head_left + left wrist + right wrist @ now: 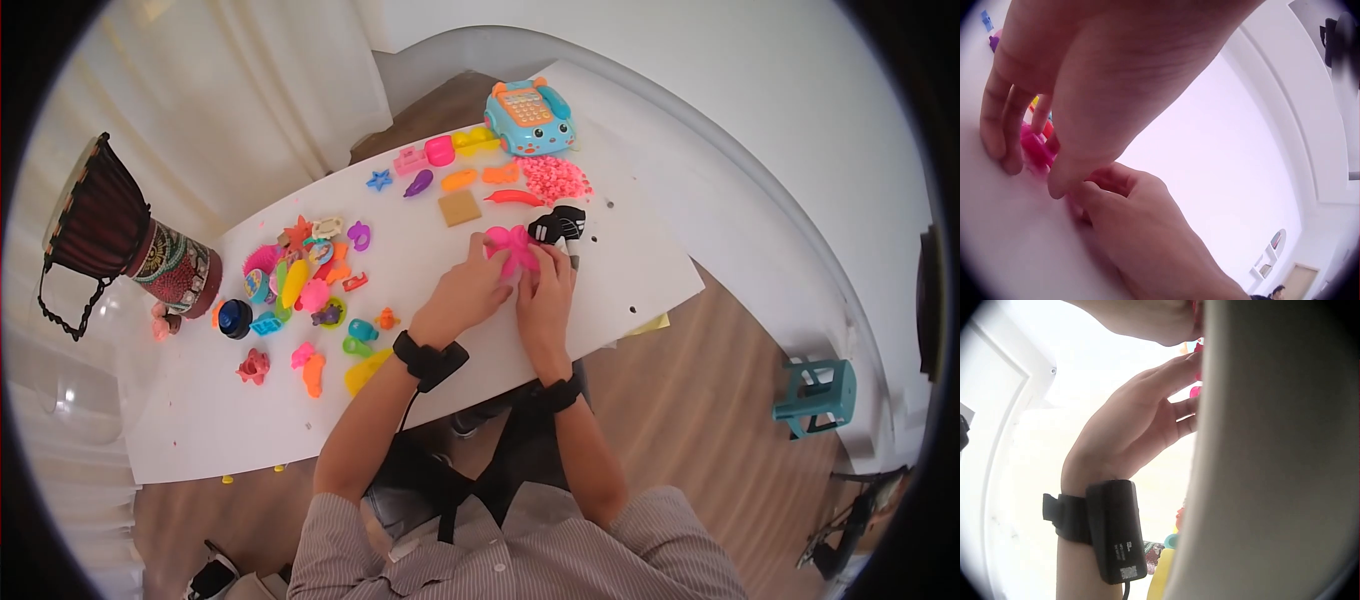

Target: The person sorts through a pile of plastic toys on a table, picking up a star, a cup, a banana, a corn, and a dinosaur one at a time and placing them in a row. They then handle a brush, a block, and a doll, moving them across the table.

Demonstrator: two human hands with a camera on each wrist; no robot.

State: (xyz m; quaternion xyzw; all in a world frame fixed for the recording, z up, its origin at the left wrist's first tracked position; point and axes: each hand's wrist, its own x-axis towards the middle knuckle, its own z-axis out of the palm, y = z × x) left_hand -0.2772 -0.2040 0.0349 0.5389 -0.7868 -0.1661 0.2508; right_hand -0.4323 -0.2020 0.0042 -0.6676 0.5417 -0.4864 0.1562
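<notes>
A pink flower-shaped piece (513, 249) lies low over the white table between both hands. My left hand (465, 295) holds its left side, fingers bent down round it. From the lower right, my right hand (547, 300) grips its edge with thumb and fingers. In the left wrist view, my left hand (1116, 69) arches over the pink piece (1036, 149), fingertips at the tabletop, with my right hand (1147, 219) beside its thumb. The right wrist view shows my left hand (1135, 419) and part of my right hand (1147, 319); the table hides their fingertips.
Just beyond my right hand lies a black-and-white item (556, 226). Farther back are a tan square (460, 208), a red chili (514, 197), pink bits (556, 178) and a toy phone (532, 122). Colourful toys, including a yellow one (294, 284), cover the left side, near a drum (172, 262).
</notes>
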